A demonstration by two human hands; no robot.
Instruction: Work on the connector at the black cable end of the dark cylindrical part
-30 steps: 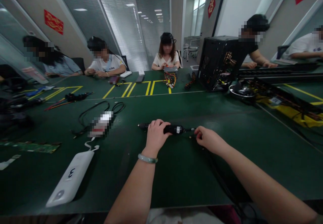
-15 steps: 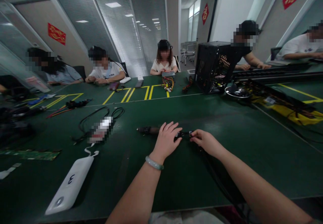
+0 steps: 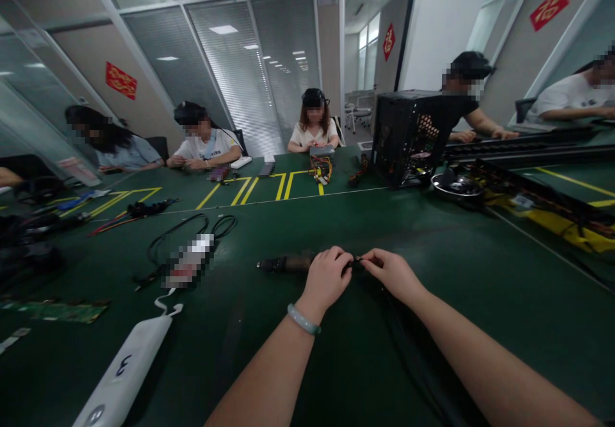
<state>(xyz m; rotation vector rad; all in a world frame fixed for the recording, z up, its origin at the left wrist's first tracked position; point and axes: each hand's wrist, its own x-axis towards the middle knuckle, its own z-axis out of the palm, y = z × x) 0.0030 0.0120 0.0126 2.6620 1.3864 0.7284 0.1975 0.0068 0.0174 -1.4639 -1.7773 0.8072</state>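
The left hand (image 3: 328, 277) has curled round the screwdriver (image 3: 291, 264), seemingly steadying it, well short of the table's far edge (image 3: 288, 152); the right hand (image 3: 394, 274) pinches a cord (image 3: 358, 259).

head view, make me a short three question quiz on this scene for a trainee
1. True or false: the left grip covers the tip of the black tool.
2. Which wrist wears the bangle?
3. Which of these stands on the table: a) a red bucket, b) a black computer case, c) a blue kettle?

Key: 1. False, the tip shows; 2. The left; 3. b
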